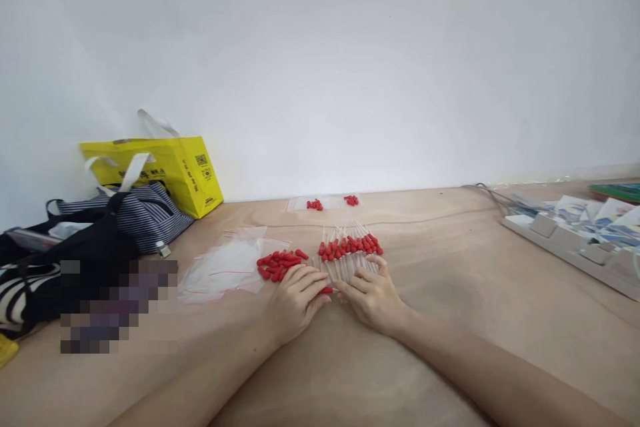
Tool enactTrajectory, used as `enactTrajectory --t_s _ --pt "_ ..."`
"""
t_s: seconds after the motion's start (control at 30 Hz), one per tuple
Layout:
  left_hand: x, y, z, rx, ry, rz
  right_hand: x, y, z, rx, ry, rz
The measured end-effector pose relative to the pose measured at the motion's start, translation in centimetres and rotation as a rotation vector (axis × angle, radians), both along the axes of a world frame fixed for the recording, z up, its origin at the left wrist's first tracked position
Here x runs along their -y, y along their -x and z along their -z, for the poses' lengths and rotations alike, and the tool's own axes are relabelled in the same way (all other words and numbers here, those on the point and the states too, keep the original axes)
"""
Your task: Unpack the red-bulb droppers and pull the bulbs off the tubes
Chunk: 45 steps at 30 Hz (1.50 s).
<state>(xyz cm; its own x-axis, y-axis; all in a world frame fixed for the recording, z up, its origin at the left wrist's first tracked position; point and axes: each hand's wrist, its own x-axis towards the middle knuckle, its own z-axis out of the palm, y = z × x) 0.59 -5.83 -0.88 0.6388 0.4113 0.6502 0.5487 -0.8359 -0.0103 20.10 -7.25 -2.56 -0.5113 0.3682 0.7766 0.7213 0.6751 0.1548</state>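
My left hand (300, 297) is closed round a red rubber bulb (326, 290), whose end shows between its fingers. Close beside it, my right hand (373, 297) pinches what looks like a thin clear tube at the bulb's open end; the fingers hide most of it. Just beyond both hands lies a row of loose clear tubes (343, 269). Past these, several droppers (350, 247), clear tubes fitted with red bulbs, lie side by side with their bulbs toward me. A heap of loose red bulbs (280, 263) is next to my left hand.
Clear zip bags (225, 270) lie left of the heap. Filled bags of droppers (315, 204) rest by the wall. At left stand a yellow bag (185, 173), a striped bag (135, 213) and a black bag (75, 273). A white power strip (565, 257) and packets (607, 223) are at right.
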Motion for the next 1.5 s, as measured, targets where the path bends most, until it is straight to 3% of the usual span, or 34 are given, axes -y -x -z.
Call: enactTrajectory --t_s 0.3,0.77,1.13,1.33,1.5 --pt "0.5 0.2 -0.1 -0.031 0.079 -0.001 0.4 -0.1 -0.3 0.011 0.047 -0.018" --pt "0.5 0.0 0.3 0.022 0.042 0.083 0.2 -0.3 -0.2 -0.023 -0.082 -0.068" --pt "0.8 -0.2 0.1 0.037 0.023 0.099 0.6 -0.3 -0.4 -0.033 -0.051 -0.097" --pt "0.5 1.1 0.0 0.086 0.024 0.033 0.4 -2.0 0.1 -0.060 0.039 -0.059" --pt "-0.1 2.3 -0.2 0.192 0.004 -0.043 -0.2 -2.9 0.7 -0.106 0.242 0.030"
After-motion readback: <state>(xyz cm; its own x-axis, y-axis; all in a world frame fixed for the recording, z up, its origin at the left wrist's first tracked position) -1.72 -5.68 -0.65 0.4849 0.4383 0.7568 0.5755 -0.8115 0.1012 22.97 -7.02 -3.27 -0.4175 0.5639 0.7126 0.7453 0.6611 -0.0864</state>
